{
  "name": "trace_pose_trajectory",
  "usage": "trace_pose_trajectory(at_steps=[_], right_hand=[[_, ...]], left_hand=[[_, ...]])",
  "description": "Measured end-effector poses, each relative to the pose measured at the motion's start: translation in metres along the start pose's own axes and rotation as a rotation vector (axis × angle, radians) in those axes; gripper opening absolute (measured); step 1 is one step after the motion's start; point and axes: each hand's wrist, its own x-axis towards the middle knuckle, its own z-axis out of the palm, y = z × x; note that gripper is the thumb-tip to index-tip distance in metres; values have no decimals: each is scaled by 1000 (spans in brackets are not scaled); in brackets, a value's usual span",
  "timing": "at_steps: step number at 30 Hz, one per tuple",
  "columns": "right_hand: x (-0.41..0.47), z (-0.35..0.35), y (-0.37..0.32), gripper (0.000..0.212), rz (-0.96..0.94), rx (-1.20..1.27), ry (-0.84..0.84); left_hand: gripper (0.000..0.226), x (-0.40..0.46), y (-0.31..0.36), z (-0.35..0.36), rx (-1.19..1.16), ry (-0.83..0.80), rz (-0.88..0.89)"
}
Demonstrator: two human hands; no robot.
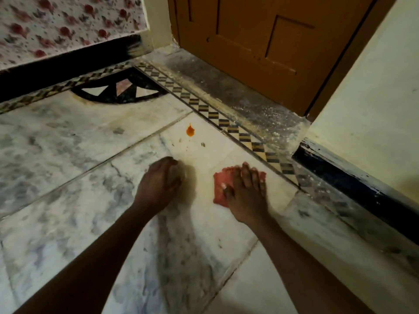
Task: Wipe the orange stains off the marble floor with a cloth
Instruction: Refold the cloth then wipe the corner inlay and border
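My right hand point(246, 196) pressed flat, fingers straight, on the pink cloth point(218, 189); my left hand point(159, 183) rested loosely curled on the marble floor point(68, 155), an orange stain point(190, 131) beyond both.

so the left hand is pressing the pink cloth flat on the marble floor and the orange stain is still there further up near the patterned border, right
Not quite: the head view shows the right hand pressing the pink cloth flat on the marble floor, not the left. The left hand holds nothing and sits apart from the cloth. The rest stands: the orange stain is unwiped, further up near the patterned border.
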Motion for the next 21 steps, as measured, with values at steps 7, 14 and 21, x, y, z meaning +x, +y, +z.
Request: trace_pose_trajectory(at_steps=[7, 14, 21], right_hand=[[105, 20, -85, 83, 38, -117, 113], [59, 11, -32, 79, -41, -191, 121], [171, 28, -143, 77, -72, -169, 92]], left_hand=[[79, 44, -86, -10, 237, 119, -212], [71, 49, -90, -6, 215, 180, -271], [68, 51, -95, -2, 266, 199, -284]])
